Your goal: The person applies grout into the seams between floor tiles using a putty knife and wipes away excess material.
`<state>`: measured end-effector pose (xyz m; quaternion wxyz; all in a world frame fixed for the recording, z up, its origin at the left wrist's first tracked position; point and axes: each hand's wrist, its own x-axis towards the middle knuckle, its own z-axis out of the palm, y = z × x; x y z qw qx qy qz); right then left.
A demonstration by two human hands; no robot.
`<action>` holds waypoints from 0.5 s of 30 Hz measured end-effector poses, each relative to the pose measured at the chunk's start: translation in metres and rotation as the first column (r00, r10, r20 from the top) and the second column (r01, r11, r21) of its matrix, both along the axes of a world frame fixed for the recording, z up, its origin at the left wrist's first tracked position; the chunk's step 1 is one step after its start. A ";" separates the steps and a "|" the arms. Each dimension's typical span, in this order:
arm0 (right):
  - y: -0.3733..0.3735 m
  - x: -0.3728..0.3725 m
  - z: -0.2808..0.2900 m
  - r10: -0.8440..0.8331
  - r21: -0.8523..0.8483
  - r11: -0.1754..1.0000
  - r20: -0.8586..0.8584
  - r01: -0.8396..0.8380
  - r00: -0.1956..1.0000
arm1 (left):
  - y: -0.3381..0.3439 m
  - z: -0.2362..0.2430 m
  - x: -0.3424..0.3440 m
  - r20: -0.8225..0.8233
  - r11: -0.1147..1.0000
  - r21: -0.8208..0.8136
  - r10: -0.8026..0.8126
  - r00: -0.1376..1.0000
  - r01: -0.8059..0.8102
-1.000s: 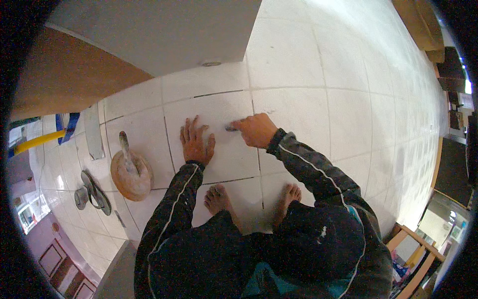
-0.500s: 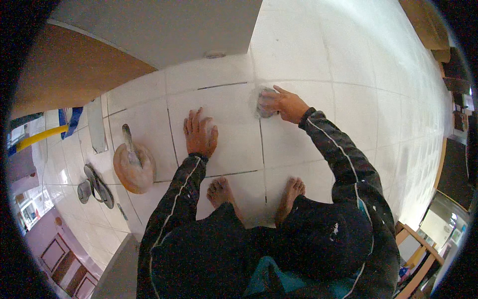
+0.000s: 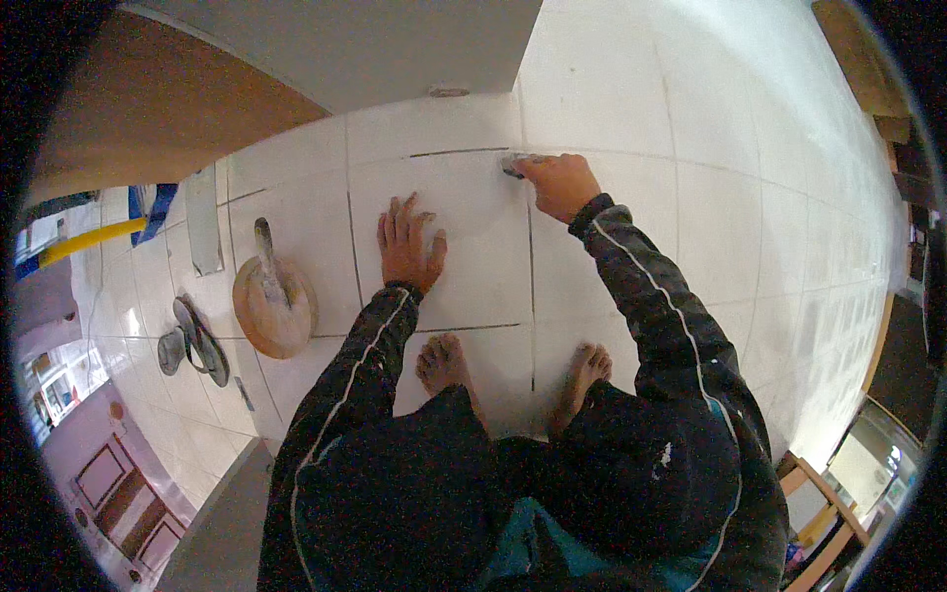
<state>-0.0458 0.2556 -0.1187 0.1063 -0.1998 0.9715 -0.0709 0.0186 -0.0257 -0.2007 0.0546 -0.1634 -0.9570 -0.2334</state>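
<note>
White floor tiles (image 3: 449,237) lie under both hands, some joints dark, others pale. My left hand (image 3: 409,252) rests on a tile with its fingers spread, holding nothing. Further right and farther away, my right hand (image 3: 565,185) is closed on a grey rag (image 3: 513,164), a crumpled wad mostly hidden by the fingers. It presses the rag to the floor where a dark joint (image 3: 459,152) meets a crossing one. To the left of my left hand stands a round tan bowl (image 3: 296,331) with whitish residue, and a putty knife (image 3: 263,242) leans in it, handle up.
A grey panel with a brown side (image 3: 197,99) stands at the far left. Dark sandals (image 3: 202,345), a flat grey strip (image 3: 204,227) and a yellow-and-blue tool (image 3: 89,247) lie left. My bare feet (image 3: 441,363) are close by. A wooden frame (image 3: 824,513) stands at the near right.
My right hand has drawn the rag a little farther away, up to the joint crossing, and now grips it in a tighter bunch. My left hand stays flat on the tile. The view has shifted slightly.
</note>
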 end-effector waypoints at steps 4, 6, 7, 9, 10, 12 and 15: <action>0.017 0.043 -0.006 0.063 -0.133 0.989 0.006 -0.061 0.998 | 0.002 -0.001 0.000 -0.026 1.000 0.001 -0.012 1.000 0.012; 0.015 0.069 -0.002 0.107 -0.198 0.974 -0.038 -0.112 0.994 | 0.001 -0.001 0.001 -0.024 1.000 0.007 -0.005 1.000 0.005; 0.014 0.081 0.004 0.146 -0.158 0.978 0.042 -0.138 0.988 | 0.000 -0.001 0.002 -0.019 1.000 0.009 -0.001 1.000 0.001; 0.016 0.093 0.009 0.173 -0.111 0.981 0.120 -0.160 0.978 | 0.003 0.001 0.001 -0.009 1.000 0.019 0.000 1.000 0.000; 0.016 0.096 0.007 0.206 -0.065 0.978 0.163 -0.198 0.965 | 0.004 0.002 0.001 0.004 1.000 0.024 0.003 1.000 -0.003; 0.014 0.089 0.014 0.230 0.004 0.971 0.261 -0.239 0.938 | 0.001 -0.003 0.000 -0.010 1.000 0.020 0.007 1.000 -0.007; 0.015 0.065 0.022 0.087 -0.060 0.995 0.184 -0.077 0.979 | 0.000 -0.003 0.000 -0.005 0.999 0.035 0.007 1.000 -0.007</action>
